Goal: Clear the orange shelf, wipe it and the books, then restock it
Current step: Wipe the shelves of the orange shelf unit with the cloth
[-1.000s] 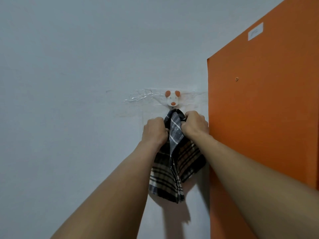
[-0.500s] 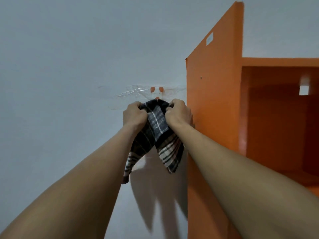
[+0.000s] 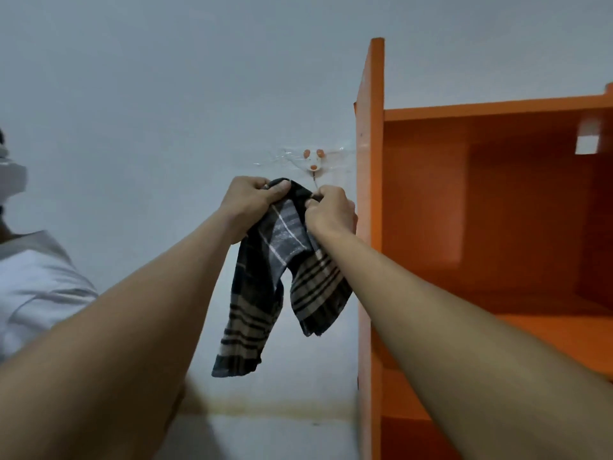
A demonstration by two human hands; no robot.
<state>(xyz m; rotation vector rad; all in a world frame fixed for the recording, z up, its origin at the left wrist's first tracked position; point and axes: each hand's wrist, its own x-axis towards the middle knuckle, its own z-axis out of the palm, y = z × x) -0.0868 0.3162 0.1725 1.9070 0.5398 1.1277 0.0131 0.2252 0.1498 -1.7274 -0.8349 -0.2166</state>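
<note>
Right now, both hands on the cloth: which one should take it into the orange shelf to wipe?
Probably right. The right hand grips the plaid cloth beside the orange shelf, nearest its open compartments. The left hand also grips it but sits farther from the shelf and would reach across.

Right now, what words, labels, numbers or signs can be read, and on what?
None can be read.
The orange shelf shows no print.
The mouse-shaped wall hook has no lettering.
The plaid cloth shows pattern only.
The pale patch high inside the shelf shows no characters.
</note>
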